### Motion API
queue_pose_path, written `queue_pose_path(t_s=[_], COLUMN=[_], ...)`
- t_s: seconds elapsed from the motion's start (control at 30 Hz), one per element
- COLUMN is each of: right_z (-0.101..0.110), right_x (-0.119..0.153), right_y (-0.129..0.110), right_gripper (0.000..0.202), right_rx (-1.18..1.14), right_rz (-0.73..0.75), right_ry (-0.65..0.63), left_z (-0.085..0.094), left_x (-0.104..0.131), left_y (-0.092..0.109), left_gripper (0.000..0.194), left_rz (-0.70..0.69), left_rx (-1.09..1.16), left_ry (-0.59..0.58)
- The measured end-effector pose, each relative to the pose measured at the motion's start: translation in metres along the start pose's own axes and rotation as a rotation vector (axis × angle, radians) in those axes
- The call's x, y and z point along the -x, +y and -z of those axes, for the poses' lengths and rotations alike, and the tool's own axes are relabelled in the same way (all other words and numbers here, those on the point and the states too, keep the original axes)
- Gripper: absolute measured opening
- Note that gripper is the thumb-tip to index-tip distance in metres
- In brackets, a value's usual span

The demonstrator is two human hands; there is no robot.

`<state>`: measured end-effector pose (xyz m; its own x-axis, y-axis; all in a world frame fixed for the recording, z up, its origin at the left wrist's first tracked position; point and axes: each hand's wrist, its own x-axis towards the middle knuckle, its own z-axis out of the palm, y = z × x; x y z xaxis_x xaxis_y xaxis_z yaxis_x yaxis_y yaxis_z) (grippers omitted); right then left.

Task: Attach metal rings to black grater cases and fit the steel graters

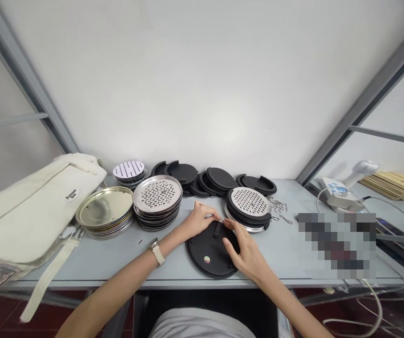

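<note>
A round black disc lies flat near the table's front edge, with a short black strap and a small round sticker on its face. At its far rim, by the strap's end, my left hand has its fingers pinched together; what they hold is too small to make out. My right hand rests over the disc's right side. Its fingertips reach the same spot on the rim, while the thumb stands apart above the disc. Close beyond it is a stack with a perforated metal plate on top.
Left stand gold-coloured lids and perforated metal discs, stacked. More black discs lie along the wall. Small metal clips are scattered right. A cream bag sits far left; a white scanner and cables far right.
</note>
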<state>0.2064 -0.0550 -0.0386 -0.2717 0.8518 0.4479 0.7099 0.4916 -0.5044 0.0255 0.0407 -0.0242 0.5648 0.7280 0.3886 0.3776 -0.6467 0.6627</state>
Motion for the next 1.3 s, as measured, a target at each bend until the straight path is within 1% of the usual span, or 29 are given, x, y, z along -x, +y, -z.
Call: queue_pose_path(t_s=[0.2,0.5,0.7,0.87,1.03,1.13,1.3], right_z=[0.003,0.004,0.004,0.005,0.005,0.004,0.004], right_x=[0.000,0.001,0.000,-0.001,-0.002,-0.002,-0.001], right_y=[-0.002,0.002,0.002,-0.001,-0.001,-0.001,-0.001], right_gripper=[0.037,0.032,0.032,0.030,0.029,0.028,0.029], right_rx=[0.015,-0.018,-0.043,-0.069,-0.064,-0.057,-0.063], right_rz=[0.038,-0.003,-0.022,-0.019,-0.027,-0.026,-0.015], right_ry=[0.003,0.003,-0.010,0.018,0.026,0.037,0.042], left_z=[0.003,0.002,0.001,0.001,0.001,0.001,0.003], left_x=[0.000,0.001,0.001,0.001,0.001,0.001,0.002], left_y=[0.007,0.011,0.011,0.013,0.015,0.015,0.016], left_gripper=[0.015,0.012,0.011,0.012,0.011,0.010,0.009], left_rz=[0.013,0.066,0.033,0.040,0.009,0.029,0.020], left_rx=[-0.011,0.018,0.001,-0.044,-0.035,-0.047,-0.068], left_ry=[-0.020,0.012,-0.003,-0.006,-0.015,-0.031,-0.007])
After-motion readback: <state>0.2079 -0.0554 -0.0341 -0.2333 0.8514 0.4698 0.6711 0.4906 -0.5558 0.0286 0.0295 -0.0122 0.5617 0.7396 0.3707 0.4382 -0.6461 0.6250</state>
